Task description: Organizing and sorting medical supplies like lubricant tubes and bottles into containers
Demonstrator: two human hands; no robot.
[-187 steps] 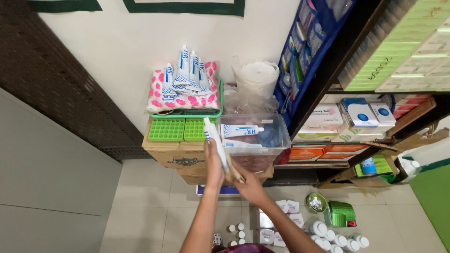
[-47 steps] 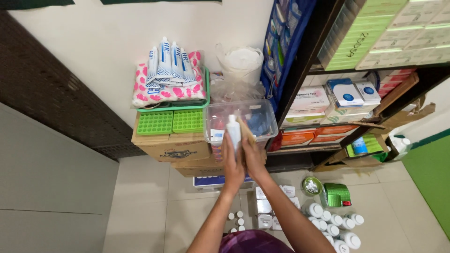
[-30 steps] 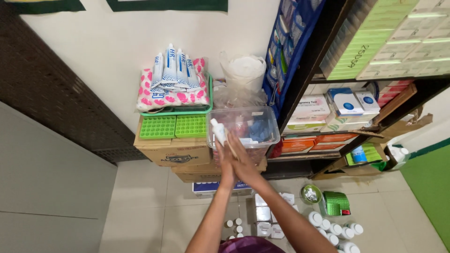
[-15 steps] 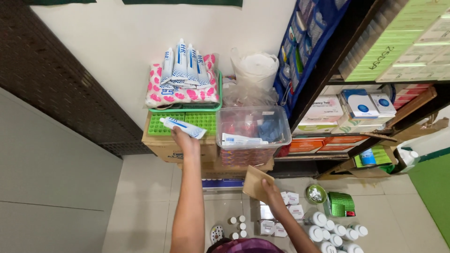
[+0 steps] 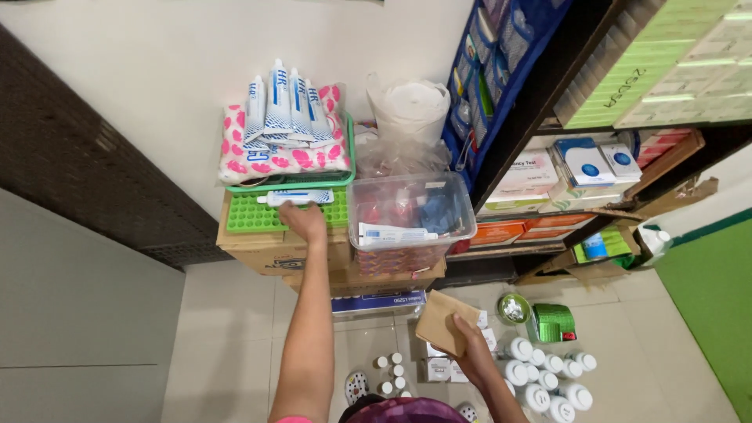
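White tube (image 5: 296,197) grasped in left grip (image 5: 304,222) on green tray (image 5: 254,215), brown carton (image 5: 444,322) clenched in right grip (image 5: 475,354), clear tub (image 5: 410,215) just right, white bottles (image 5: 544,376) on floor near.

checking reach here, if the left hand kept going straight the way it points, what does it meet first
Probably the pink spotted bundle in the green basket, just past the tube that the left hand holds; depth is unclear.

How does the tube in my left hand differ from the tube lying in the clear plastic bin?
The tube at the left hand, tube one, lies on the green basket, out in the open; tube two lies inside the clear bin, seen through its wall. Tube one is touched by fingers; tube two is untouched. Both are white with blue print and lie flat, roughly crosswise.
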